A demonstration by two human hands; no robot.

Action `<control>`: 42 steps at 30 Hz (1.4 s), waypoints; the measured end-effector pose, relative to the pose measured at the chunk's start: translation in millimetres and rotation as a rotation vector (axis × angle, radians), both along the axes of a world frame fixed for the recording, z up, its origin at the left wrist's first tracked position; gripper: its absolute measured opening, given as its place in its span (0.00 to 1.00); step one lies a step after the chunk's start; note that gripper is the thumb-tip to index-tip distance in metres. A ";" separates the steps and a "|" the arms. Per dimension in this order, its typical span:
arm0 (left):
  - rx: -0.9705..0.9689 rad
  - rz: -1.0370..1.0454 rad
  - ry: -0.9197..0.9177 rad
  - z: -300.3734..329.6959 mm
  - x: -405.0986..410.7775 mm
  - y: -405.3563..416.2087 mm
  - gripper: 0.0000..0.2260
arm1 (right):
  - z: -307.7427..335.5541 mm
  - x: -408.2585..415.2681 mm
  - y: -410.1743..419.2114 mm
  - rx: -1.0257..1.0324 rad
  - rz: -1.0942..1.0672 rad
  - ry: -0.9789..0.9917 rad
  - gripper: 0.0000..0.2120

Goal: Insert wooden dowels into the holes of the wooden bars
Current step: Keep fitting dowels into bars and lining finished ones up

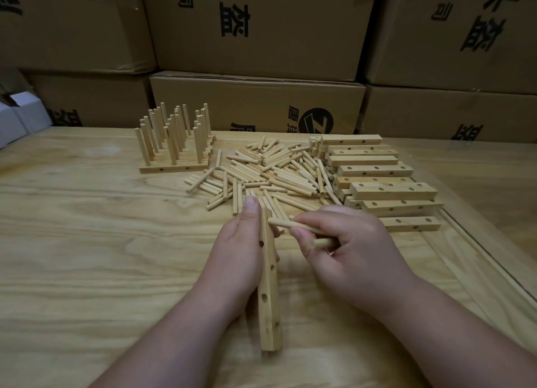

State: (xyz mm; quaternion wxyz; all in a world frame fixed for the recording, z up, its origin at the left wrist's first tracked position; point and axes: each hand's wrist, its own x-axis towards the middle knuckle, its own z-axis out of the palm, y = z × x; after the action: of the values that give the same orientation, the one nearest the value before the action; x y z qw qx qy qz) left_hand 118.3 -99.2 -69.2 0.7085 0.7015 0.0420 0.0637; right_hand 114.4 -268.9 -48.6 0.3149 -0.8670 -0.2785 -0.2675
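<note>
A wooden bar (pixel 268 286) with holes is being held near the middle of the table (pixel 87 242) by the left hand (pixel 241 254), whose fingers are curled round its far end. Two dowels (pixel 293 224) are being pinched in the curled right hand (pixel 345 251), at 3 o'clock from the bar's top. One dowel tip is being pointed at the bar. A dowel pile (pixel 270 172) is lying at 12 o'clock, loose bars (pixel 377 181) at 1 o'clock, and finished bars (pixel 174 143) at 11 o'clock.

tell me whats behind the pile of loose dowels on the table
Behind the loose dowels stand stacked cardboard boxes with black print. To the pile's back left, finished bars with upright dowels. The boxes hide whatever lies behind them.
</note>
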 end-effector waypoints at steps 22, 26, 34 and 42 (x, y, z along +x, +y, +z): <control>0.098 -0.089 -0.054 -7.1 5.4 1.2 0.22 | 24.0 -5.8 3.9 -0.050 -0.120 0.304 0.03; 0.101 -0.092 -0.058 -6.7 4.5 1.2 0.24 | 23.9 -11.6 10.1 -0.118 -0.177 0.146 0.05; 0.090 -0.088 -0.031 -7.9 5.0 1.9 0.24 | 17.3 -2.7 3.9 0.086 -0.074 0.374 0.04; 0.085 -0.116 -0.034 -5.1 4.0 1.1 0.24 | 21.4 -7.7 8.3 -0.031 -0.155 0.257 0.06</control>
State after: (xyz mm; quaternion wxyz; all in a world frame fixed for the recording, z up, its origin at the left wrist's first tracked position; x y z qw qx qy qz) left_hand 122.3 -98.2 -74.4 0.6814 0.7309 -0.0133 0.0363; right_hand 106.7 -260.6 -27.2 0.3133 -0.9177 -0.1723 -0.1734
